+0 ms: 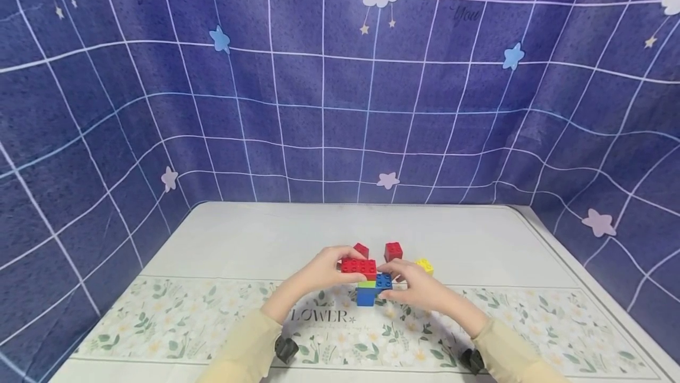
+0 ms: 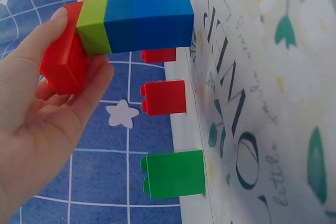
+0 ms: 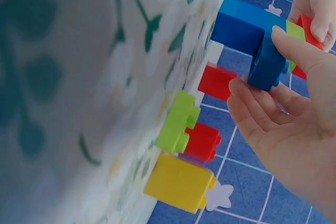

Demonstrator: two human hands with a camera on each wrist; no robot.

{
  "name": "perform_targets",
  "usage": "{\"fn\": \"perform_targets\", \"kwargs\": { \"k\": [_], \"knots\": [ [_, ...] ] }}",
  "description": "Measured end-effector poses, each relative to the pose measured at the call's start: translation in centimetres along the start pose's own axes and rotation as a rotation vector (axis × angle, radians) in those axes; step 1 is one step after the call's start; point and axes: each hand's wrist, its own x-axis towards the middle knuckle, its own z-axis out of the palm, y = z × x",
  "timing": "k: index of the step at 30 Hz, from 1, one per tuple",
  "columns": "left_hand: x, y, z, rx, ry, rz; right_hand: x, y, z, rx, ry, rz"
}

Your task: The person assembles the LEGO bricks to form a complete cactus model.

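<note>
A stack of toy building bricks stands between the hands. At its foot is a blue brick [image 1: 366, 297], with another blue brick [image 3: 266, 59] above it that juts out to the right. Over that sits a lime brick [image 2: 94, 27], topped by a long red brick [image 1: 358, 266]. My left hand [image 1: 324, 268] pinches the red brick between thumb and fingers. My right hand [image 1: 417, 285] grips the jutting blue brick, thumb on one side and fingers on the other. Whether the stack touches the table, I cannot tell.
Behind the stack lie two red bricks [image 1: 393, 251] and a yellow brick [image 1: 424, 265]. A green brick [image 2: 176, 174] shows in the left wrist view, a loose lime brick [image 3: 177, 121] in the right. The table [image 1: 255, 235] has a floral band; a blue gridded curtain [image 1: 340, 123] hangs around it.
</note>
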Motion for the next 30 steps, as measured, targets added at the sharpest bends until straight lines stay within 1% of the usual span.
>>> {"fn": "perform_targets", "kwargs": {
  "k": [3,7,13,22,27,30],
  "knots": [
    [0.1,0.0,0.0,0.002,0.002,-0.011,-0.2,0.1,-0.5,0.017,-0.016,-0.009],
    [0.1,0.1,0.0,0.008,0.005,-0.027,-0.5,0.5,-1.1,0.013,-0.04,0.018],
    [0.2,0.2,-0.1,0.02,0.009,-0.029,-1.1,0.9,-1.8,-0.016,-0.045,0.047],
    [0.1,0.0,-0.1,0.022,0.01,-0.031,-2.1,1.5,-2.3,-0.035,-0.072,0.042],
    [0.1,-0.3,0.1,0.026,0.011,-0.029,-2.6,2.1,-2.3,-0.047,-0.076,0.017],
    [0.1,-0.4,0.1,0.024,0.013,-0.029,-2.9,2.4,-2.5,-0.047,-0.086,0.03]
  ]
}}
